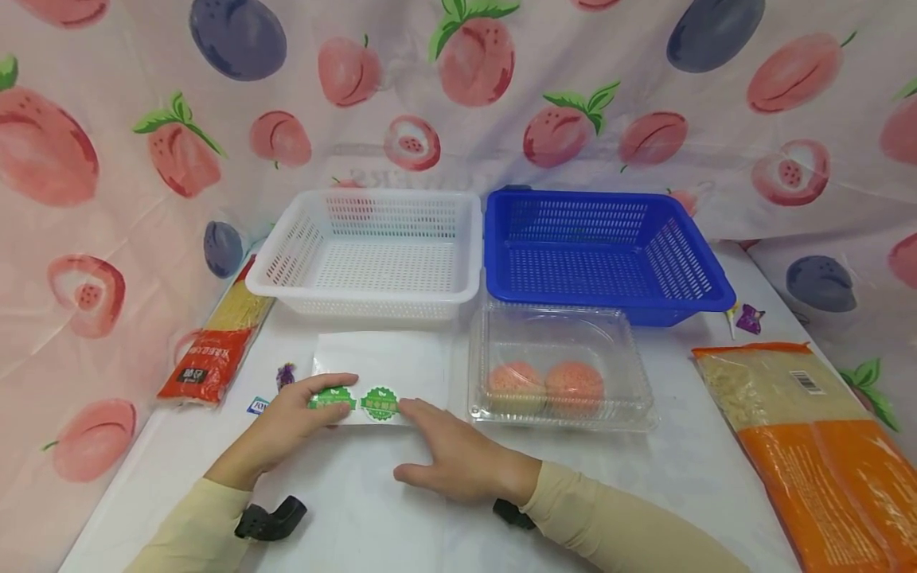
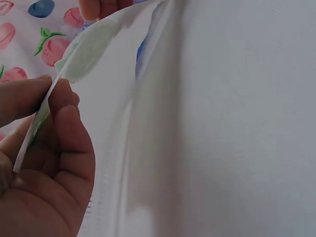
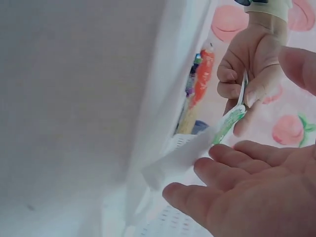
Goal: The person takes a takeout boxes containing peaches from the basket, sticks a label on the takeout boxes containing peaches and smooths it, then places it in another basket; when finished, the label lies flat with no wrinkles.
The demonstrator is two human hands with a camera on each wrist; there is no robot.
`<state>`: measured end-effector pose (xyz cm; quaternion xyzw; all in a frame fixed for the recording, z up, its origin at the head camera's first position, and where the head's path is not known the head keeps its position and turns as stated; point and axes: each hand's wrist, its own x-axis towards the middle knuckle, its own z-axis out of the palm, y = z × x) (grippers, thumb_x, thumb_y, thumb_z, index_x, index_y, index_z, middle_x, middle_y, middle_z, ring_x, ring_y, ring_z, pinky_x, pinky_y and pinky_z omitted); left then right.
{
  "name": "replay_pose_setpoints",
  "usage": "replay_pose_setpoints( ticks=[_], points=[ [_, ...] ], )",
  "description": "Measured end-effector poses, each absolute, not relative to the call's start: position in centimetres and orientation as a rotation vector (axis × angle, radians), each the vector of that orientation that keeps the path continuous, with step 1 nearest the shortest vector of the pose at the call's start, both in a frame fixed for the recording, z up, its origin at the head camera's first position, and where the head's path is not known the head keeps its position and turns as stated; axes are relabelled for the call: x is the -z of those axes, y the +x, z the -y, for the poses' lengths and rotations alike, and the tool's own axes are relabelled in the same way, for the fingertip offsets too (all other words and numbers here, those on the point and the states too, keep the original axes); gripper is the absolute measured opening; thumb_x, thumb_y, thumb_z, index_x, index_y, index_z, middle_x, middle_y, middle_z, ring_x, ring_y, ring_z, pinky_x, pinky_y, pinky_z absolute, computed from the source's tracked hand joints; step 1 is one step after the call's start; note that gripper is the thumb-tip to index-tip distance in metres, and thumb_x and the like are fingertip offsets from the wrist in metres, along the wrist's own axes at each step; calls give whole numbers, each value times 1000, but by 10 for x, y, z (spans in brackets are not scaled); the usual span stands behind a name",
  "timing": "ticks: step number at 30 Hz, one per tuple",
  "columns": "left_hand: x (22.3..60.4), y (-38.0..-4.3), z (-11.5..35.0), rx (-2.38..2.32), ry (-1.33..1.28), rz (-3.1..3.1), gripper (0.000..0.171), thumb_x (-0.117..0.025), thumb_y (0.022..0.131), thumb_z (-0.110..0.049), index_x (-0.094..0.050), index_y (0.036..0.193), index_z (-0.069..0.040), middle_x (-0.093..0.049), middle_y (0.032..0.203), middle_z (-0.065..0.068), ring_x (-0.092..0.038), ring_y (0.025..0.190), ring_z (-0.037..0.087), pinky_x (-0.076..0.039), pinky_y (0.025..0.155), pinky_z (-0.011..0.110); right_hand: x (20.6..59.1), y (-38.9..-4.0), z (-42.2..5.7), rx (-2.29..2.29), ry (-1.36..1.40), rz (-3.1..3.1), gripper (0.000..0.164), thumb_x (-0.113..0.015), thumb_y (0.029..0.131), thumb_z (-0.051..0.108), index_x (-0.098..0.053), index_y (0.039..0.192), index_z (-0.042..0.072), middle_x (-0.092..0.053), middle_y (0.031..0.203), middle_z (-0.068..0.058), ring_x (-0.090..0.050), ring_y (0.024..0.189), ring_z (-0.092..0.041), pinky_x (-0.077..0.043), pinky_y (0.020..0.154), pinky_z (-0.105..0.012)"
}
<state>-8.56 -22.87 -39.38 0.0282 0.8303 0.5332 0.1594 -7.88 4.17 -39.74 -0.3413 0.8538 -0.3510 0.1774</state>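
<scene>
A white sheet (image 1: 387, 354) with two round green stickers (image 1: 380, 403) is held up in front of me. My left hand (image 1: 286, 426) pinches the sheet's near left part between thumb and fingers, partly covering one sticker. In the left wrist view the sheet bends away from the pinching left hand (image 2: 54, 163). My right hand (image 1: 462, 454) is at the sheet's near right side, fingers extended and thumb spread apart. The right wrist view shows the right hand (image 3: 261, 187) with its fingertips by the sheet; whether they touch it I cannot tell.
Behind stand a white basket (image 1: 365, 309) and a blue basket (image 1: 609, 298). A clear plastic box (image 1: 559, 334) holds two pinkish round fruits (image 1: 575, 388). Red-and-yellow noodle packet (image 1: 208, 358) lies left, an orange packet (image 1: 824, 454) right. Small wrapped candies (image 1: 750, 318) lie about.
</scene>
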Motion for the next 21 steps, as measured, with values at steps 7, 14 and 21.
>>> replay_pose_setpoints(
  ticks=[7,14,21],
  points=[
    [379,-83,233,-1588,99,-2389,50,-70,95,-16,-55,140,-1,-49,138,21,-56,99,25,-55,79,31,381,-77,-44,1116,-1051,-2478,75,-71,93,28,-35,152,1,-41,154,-12,-36,142,-22,-28,117,-37],
    [364,-78,231,-1659,130,-2399,49,-69,94,-10,-55,139,2,-47,132,21,-57,95,22,-56,77,28,366,-77,-47,1307,-1149,-2593,68,-75,90,22,-45,145,-3,-50,146,-15,-45,136,-28,-36,113,-40],
    [356,-73,224,-1719,149,-2387,47,-68,94,-7,-55,138,3,-45,132,23,-60,93,21,-56,78,26,357,-86,-48,1386,-1191,-2718,65,-79,86,21,-52,140,-2,-57,138,-13,-51,129,-27,-40,109,-42]
  ],
)
